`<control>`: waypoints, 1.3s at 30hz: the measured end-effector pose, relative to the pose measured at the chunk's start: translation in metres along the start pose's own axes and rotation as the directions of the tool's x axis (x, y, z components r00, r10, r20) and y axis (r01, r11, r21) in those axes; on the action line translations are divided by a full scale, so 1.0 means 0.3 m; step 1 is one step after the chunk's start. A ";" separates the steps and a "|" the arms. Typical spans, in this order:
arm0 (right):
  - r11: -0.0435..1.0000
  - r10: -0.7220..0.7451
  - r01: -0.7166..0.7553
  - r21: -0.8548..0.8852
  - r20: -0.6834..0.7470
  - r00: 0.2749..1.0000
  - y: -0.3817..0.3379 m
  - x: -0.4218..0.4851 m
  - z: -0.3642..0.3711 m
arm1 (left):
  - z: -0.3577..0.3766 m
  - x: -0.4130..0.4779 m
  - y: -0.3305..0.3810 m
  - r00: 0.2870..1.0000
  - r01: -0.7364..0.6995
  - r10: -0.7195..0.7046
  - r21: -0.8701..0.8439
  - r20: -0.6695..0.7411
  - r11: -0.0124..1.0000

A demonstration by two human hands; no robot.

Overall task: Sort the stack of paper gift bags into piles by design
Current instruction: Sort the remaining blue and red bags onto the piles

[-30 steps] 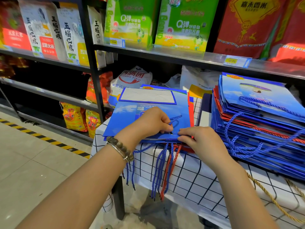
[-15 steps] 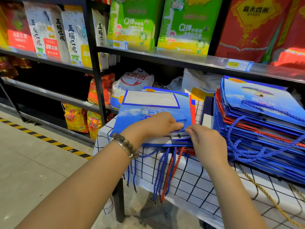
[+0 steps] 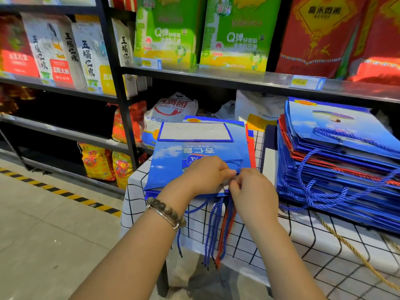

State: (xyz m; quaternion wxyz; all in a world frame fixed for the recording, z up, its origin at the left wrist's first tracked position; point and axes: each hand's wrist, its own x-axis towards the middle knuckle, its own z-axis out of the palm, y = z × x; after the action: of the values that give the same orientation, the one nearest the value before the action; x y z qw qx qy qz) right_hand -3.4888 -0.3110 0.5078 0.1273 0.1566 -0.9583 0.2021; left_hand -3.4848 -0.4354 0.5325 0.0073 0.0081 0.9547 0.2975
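Both hands, left hand [image 3: 207,174] and right hand [image 3: 253,191], pinch the blue rope handle [image 3: 234,164] of the top flat blue paper gift bag [image 3: 173,165], probably tucking it flat so the pile stacks neatly.

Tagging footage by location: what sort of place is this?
Most likely a grocery shop aisle: shelves of packaged rice bags, a shelf price tag, and hazard-striped floor tape.
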 end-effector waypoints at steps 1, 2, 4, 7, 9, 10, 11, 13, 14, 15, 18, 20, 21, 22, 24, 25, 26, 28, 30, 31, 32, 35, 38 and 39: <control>0.997 0.014 -0.015 0.076 0.005 1.000 0.006 -0.004 0.007 | 0.002 -0.001 -0.002 1.000 0.000 0.001 0.027 -0.009 1.000; 0.986 0.026 -0.028 0.162 0.019 0.999 0.015 -0.006 0.009 | 0.004 -0.001 -0.006 1.000 0.004 -0.002 0.053 -0.027 0.999; 0.953 0.008 -0.023 0.303 0.053 0.999 0.032 -0.012 0.001 | 0.006 -0.001 -0.018 0.999 0.018 -0.015 0.057 -0.050 0.998; 0.943 -0.020 -0.007 0.333 0.078 0.997 0.056 -0.026 -0.014 | 0.014 0.009 -0.031 0.999 0.023 -0.018 -0.182 0.031 0.983; 0.942 -0.021 -0.008 0.336 0.083 0.996 0.065 -0.034 -0.010 | 0.016 0.008 -0.023 0.999 0.039 -0.028 -0.266 0.045 0.963; 0.941 -0.024 -0.003 0.338 0.078 0.997 0.067 -0.039 -0.002 | 0.020 0.013 -0.021 0.998 0.045 -0.035 -0.274 0.043 0.961; 0.942 -0.028 0.002 0.337 0.071 0.997 0.069 -0.044 0.005 | 0.025 0.018 -0.018 0.998 0.052 -0.043 -0.270 0.038 0.962; 0.944 -0.029 0.007 0.331 0.063 0.998 0.075 -0.046 0.015 | 0.036 0.029 -0.015 0.995 0.091 -0.095 -0.232 -0.007 0.969; 0.943 -0.032 0.010 0.333 0.061 0.998 0.076 -0.047 0.016 | 0.042 0.035 -0.021 0.989 0.125 -0.139 -0.234 -0.044 0.964; 0.939 -0.038 0.014 0.343 0.062 0.997 0.077 -0.048 0.014 | 0.046 0.040 -0.025 0.981 0.158 -0.182 -0.265 -0.071 0.951; 0.920 -0.039 0.016 0.393 0.050 0.998 0.078 -0.052 0.008 | 0.056 0.051 -0.028 0.957 0.211 -0.263 -0.331 -0.119 0.920; 0.908 -0.024 0.009 0.418 0.029 0.999 0.076 -0.055 0.008 | 0.060 0.053 -0.022 0.946 0.235 -0.288 -0.296 -0.148 0.926; 0.906 -0.022 0.013 0.423 0.017 1.000 0.075 -0.056 0.008 | 0.062 0.054 -0.021 0.940 0.244 -0.300 -0.296 -0.162 0.924; 0.907 -0.024 0.019 0.422 0.006 1.000 0.073 -0.055 0.005 | 0.063 0.057 -0.021 0.936 0.247 -0.307 -0.303 -0.171 0.921; 0.918 -0.017 0.014 0.396 0.005 1.000 0.064 -0.049 -0.014 | 0.067 0.052 -0.021 0.933 0.234 -0.301 -0.303 -0.197 0.924; 0.931 -0.006 0.002 0.366 0.012 1.000 0.057 -0.041 -0.025 | 0.066 0.045 -0.021 0.933 0.216 -0.286 -0.295 -0.220 0.931; 0.943 0.005 -0.010 0.332 0.018 1.000 0.049 -0.029 -0.036 | 0.062 0.038 -0.021 0.933 0.187 -0.265 -0.304 -0.242 0.934; 0.955 0.015 -0.019 0.296 0.016 1.000 0.038 0.006 -0.059 | 0.047 0.014 -0.022 0.925 0.098 -0.220 -0.368 -0.308 0.925; 0.968 0.003 -0.006 0.252 0.011 1.000 0.025 0.051 -0.080 | 0.014 -0.015 -0.028 0.896 0.032 -0.205 -0.402 -0.395 0.915; 0.979 -0.005 0.001 0.205 0.020 1.000 0.020 0.076 -0.084 | -0.007 -0.026 -0.039 0.875 0.022 -0.205 -0.388 -0.438 0.922; 0.989 -0.005 -0.001 0.149 0.040 0.999 0.016 0.101 -0.084 | -0.031 -0.037 -0.055 0.855 0.029 -0.208 -0.357 -0.475 0.934; 0.999 0.047 -0.048 0.006 0.156 0.987 0.013 0.170 -0.067 | -0.103 -0.062 -0.138 0.791 0.182 -0.269 -0.209 -0.549 0.961; 0.994 0.106 -0.094 -0.056 0.290 0.951 0.017 0.216 -0.047 | -0.144 -0.082 -0.262 0.727 0.485 -0.398 0.009 -0.559 0.874; 0.992 0.124 -0.110 -0.060 0.319 0.940 0.018 0.224 -0.044 | -0.148 -0.087 -0.294 0.720 0.541 -0.440 0.037 -0.537 0.840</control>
State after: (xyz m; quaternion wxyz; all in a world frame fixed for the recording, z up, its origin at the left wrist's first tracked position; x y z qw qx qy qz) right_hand -3.5501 -0.3175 0.5383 -0.0397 0.1276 -0.9778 0.1615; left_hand -3.4604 -0.5338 0.5190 -0.1662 -0.3242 0.9131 0.1830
